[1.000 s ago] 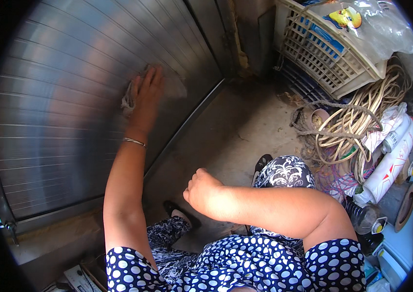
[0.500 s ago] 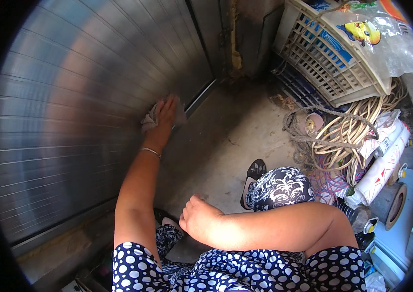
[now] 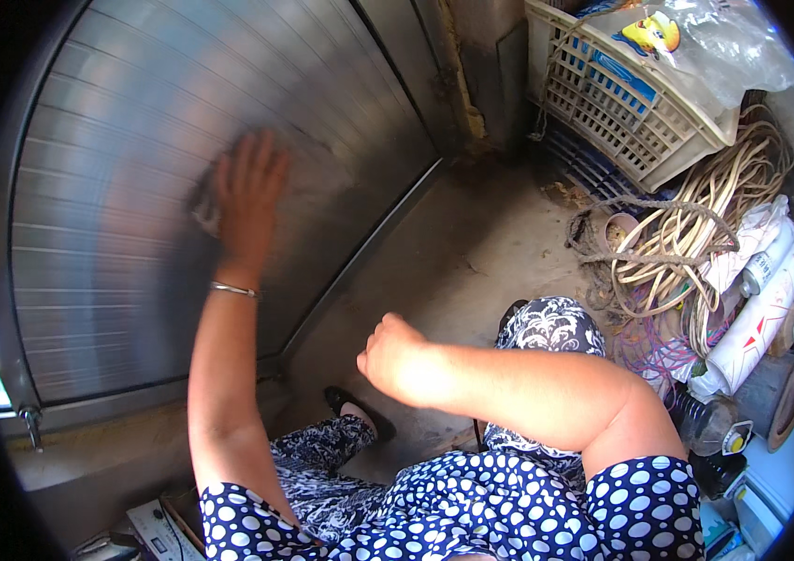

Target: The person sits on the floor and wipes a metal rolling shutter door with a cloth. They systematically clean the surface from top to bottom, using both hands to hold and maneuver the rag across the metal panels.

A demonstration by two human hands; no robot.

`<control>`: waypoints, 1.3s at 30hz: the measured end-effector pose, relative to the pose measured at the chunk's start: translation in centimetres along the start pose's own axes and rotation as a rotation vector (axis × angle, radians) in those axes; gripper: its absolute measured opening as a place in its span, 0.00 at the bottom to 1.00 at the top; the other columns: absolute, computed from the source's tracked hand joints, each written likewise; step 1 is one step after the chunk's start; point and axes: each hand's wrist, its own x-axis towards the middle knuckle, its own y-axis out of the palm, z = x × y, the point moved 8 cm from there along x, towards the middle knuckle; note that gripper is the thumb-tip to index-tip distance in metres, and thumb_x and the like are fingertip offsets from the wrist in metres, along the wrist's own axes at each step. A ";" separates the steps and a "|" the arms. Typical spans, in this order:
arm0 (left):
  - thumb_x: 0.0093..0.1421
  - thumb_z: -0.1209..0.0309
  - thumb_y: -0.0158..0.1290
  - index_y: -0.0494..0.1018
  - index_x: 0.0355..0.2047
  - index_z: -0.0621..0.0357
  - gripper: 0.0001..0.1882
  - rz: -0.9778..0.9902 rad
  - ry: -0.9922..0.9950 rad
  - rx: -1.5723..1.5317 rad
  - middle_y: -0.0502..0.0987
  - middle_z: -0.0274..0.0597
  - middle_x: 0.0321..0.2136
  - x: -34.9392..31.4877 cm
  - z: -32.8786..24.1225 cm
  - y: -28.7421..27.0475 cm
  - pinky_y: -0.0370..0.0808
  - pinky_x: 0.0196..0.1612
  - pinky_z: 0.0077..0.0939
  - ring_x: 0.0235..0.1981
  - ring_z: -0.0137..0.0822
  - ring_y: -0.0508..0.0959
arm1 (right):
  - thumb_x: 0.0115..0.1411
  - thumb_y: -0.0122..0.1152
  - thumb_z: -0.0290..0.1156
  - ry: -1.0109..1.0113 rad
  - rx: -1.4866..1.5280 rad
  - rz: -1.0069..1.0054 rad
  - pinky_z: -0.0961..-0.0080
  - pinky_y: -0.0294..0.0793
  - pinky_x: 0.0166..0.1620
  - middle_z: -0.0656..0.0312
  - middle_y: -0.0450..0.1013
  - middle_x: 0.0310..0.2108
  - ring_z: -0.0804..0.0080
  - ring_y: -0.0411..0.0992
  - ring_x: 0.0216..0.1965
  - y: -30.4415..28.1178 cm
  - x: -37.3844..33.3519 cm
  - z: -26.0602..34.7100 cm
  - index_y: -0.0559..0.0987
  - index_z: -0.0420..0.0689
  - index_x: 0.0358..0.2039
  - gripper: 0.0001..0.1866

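Observation:
A ribbed, shiny metal door panel (image 3: pixel 102 309) fills the left side. Against it my left hand (image 3: pixel 249 201) is laid with long, slightly parted fingers, blurred by motion. Under the palm it presses a greyish cloth (image 3: pixel 203 204), whose edge shows left of the hand; the rest is covered. A bracelet circles that wrist. In front of my body, my right arm is bent across, and my right hand (image 3: pixel 395 360) is curled into a loose fist. Nothing shows in it, and it touches neither the panel nor the cloth.
A pale plastic crate (image 3: pixel 635 103) with a clear bag on top stands at the far right. Coiled cream cable (image 3: pixel 678 252), grey rope and a white tube-shaped package (image 3: pixel 760 313) lie nearer. A metal latch (image 3: pixel 32 428) sits at the panel's lower left corner, above concrete floor (image 3: pixel 509 243).
My left hand has slid the cloth up and to the left over the panel, away from its bottom edge. The right fist has risen slightly. The whole view has shifted.

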 end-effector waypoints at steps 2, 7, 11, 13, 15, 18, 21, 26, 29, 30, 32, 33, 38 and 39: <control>0.55 0.77 0.47 0.66 0.57 0.43 0.28 -0.018 -0.069 0.214 0.57 0.35 0.65 2.6 3.5 -4.4 0.51 0.66 0.42 0.67 0.36 0.54 | 0.52 0.62 0.35 0.034 -0.005 -0.015 0.69 0.66 0.47 0.60 0.77 0.41 0.66 0.73 0.46 0.0 0.2 -1.1 0.76 0.46 0.45 0.19; 0.50 0.87 0.50 0.65 0.59 0.34 0.38 -0.456 0.000 0.173 0.62 0.30 0.63 6.3 13.2 -14.6 0.53 0.66 0.40 0.65 0.36 0.59 | 0.51 0.64 0.34 0.031 -0.024 0.021 0.69 0.66 0.47 0.59 0.77 0.41 0.66 0.74 0.46 -0.5 -0.2 -1.4 0.76 0.47 0.45 0.20; 0.49 0.85 0.54 0.64 0.59 0.32 0.40 -0.494 -0.095 0.271 0.61 0.29 0.63 7.9 15.2 -17.2 0.52 0.67 0.44 0.66 0.36 0.57 | 0.51 0.64 0.35 0.026 -0.006 0.009 0.70 0.66 0.47 0.60 0.77 0.41 0.66 0.73 0.46 -0.2 0.2 -1.0 0.76 0.47 0.46 0.20; 0.49 0.81 0.56 0.63 0.60 0.32 0.39 -0.466 -0.133 0.265 0.60 0.29 0.64 7.6 14.9 -15.5 0.52 0.66 0.45 0.66 0.35 0.56 | 0.51 0.64 0.35 0.016 -0.029 0.015 0.70 0.66 0.47 0.60 0.77 0.41 0.66 0.73 0.46 -0.1 0.3 -0.6 0.75 0.47 0.46 0.20; 0.50 0.78 0.56 0.63 0.60 0.34 0.37 -0.392 -0.159 0.279 0.59 0.29 0.64 7.9 13.0 -13.5 0.52 0.66 0.46 0.66 0.35 0.56 | 0.52 0.63 0.36 0.021 -0.043 0.016 0.70 0.66 0.46 0.61 0.77 0.41 0.67 0.73 0.46 0.2 0.4 -0.6 0.75 0.47 0.46 0.20; 0.52 0.79 0.53 0.65 0.58 0.41 0.32 -0.190 -0.168 0.315 0.58 0.31 0.65 8.3 8.5 -10.5 0.52 0.65 0.45 0.66 0.35 0.56 | 0.52 0.63 0.36 0.027 -0.039 -0.002 0.70 0.65 0.46 0.61 0.77 0.41 0.67 0.73 0.45 -0.1 -0.2 -0.6 0.75 0.47 0.46 0.20; 0.52 0.82 0.52 0.65 0.58 0.44 0.33 -0.171 -0.027 0.111 0.55 0.33 0.66 6.8 5.0 -6.9 0.51 0.66 0.46 0.68 0.36 0.53 | 0.52 0.63 0.37 0.014 -0.013 -0.024 0.70 0.65 0.46 0.62 0.77 0.41 0.67 0.72 0.46 -0.7 -0.8 -0.2 0.75 0.46 0.47 0.21; 0.55 0.83 0.45 0.67 0.55 0.47 0.27 -0.036 0.081 -0.061 0.56 0.35 0.65 4.8 -0.2 -0.6 0.48 0.67 0.46 0.68 0.37 0.52 | 0.53 0.62 0.37 0.014 -0.020 -0.040 0.67 0.65 0.49 0.62 0.76 0.42 0.67 0.72 0.46 -0.6 -0.9 0.0 0.74 0.44 0.49 0.23; 0.55 0.82 0.45 0.67 0.56 0.50 0.27 0.056 0.153 -0.141 0.56 0.37 0.66 3.5 -3.7 3.0 0.47 0.67 0.46 0.68 0.36 0.51 | 0.54 0.60 0.37 0.008 -0.025 -0.049 0.66 0.64 0.50 0.62 0.76 0.42 0.67 0.72 0.46 -0.4 -1.1 0.3 0.73 0.43 0.50 0.23; 0.55 0.81 0.45 0.66 0.56 0.51 0.27 0.090 0.175 -0.162 0.56 0.37 0.66 2.9 -4.5 4.2 0.47 0.67 0.46 0.68 0.36 0.51 | 0.54 0.59 0.37 0.000 -0.016 -0.061 0.66 0.64 0.50 0.62 0.76 0.42 0.67 0.72 0.46 -0.6 -1.2 0.7 0.73 0.43 0.50 0.23; 0.54 0.82 0.43 0.65 0.57 0.54 0.27 0.134 0.194 -0.162 0.55 0.37 0.66 1.4 -6.1 7.1 0.47 0.68 0.42 0.69 0.38 0.49 | 0.55 0.58 0.37 -0.031 0.010 -0.080 0.67 0.63 0.51 0.61 0.76 0.42 0.67 0.71 0.46 -0.6 -1.2 1.3 0.73 0.43 0.50 0.22; 0.53 0.82 0.42 0.64 0.57 0.56 0.28 0.151 0.208 -0.170 0.54 0.38 0.66 0.9 -7.2 8.7 0.47 0.69 0.41 0.69 0.38 0.48 | 0.55 0.58 0.37 -0.028 0.015 -0.070 0.66 0.62 0.51 0.61 0.76 0.42 0.67 0.71 0.46 -0.4 -1.0 1.4 0.73 0.43 0.50 0.22; 0.56 0.80 0.37 0.59 0.60 0.56 0.29 0.282 0.257 -0.064 0.49 0.36 0.67 -1.8 -11.4 14.0 0.48 0.69 0.32 0.69 0.37 0.46 | 0.55 0.57 0.37 -0.055 0.009 -0.027 0.65 0.62 0.50 0.63 0.75 0.42 0.68 0.71 0.46 -0.1 -0.9 1.7 0.74 0.43 0.50 0.22; 0.56 0.79 0.36 0.57 0.61 0.57 0.29 0.311 0.276 -0.033 0.48 0.35 0.67 -1.9 -12.2 14.6 0.48 0.69 0.31 0.69 0.36 0.46 | 0.55 0.57 0.37 -0.051 0.008 -0.007 0.65 0.62 0.50 0.63 0.75 0.42 0.68 0.71 0.46 0.0 -0.9 1.7 0.74 0.43 0.50 0.22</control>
